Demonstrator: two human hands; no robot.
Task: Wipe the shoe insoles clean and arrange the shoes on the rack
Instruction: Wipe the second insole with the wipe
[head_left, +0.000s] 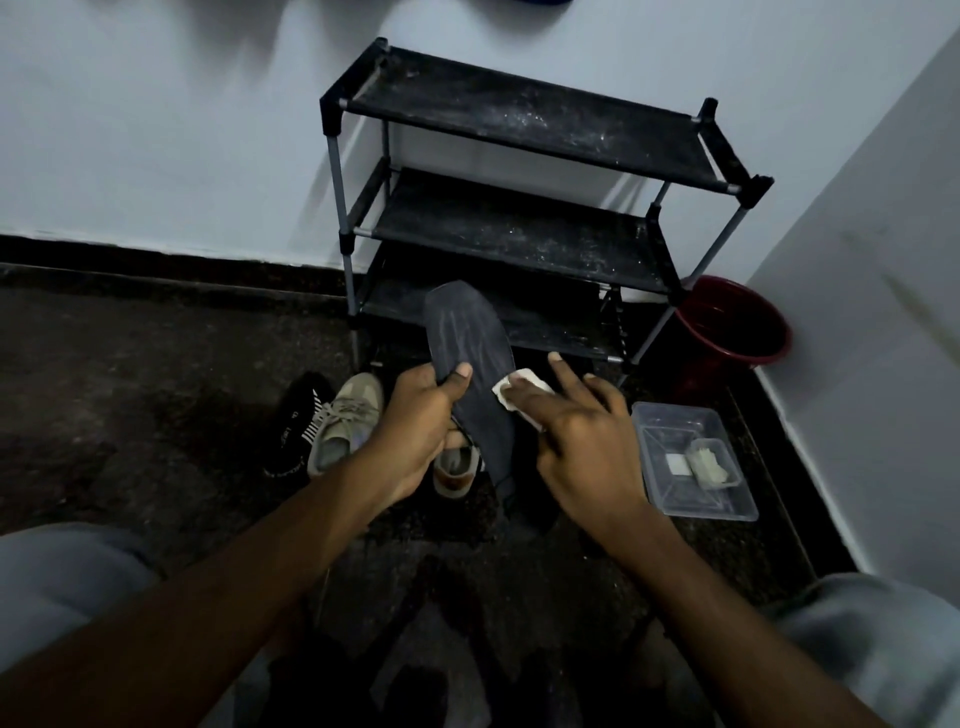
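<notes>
Both forearms reach forward in the head view, over the dark floor (156, 364). Left hand (421, 431): grip wrapped round the lower half of the dark insole (470, 332), toe end tilted up toward the rack (519, 119). Right hand (582, 441): grip loose, fingers near straight, pressing a white wipe (522, 382) onto the insole's right edge. We count 3 dusty rack shelves. Black shoe (293, 431) and beige shoe (348, 421) lie on the floor left of our left hand. Clear tub (675, 493) at right, red bucket (737, 327) beside the rack.

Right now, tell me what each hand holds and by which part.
The left hand grips the dark insole around its middle, thumb on top. The right hand presses a white wipe against the insole's right edge.
</notes>
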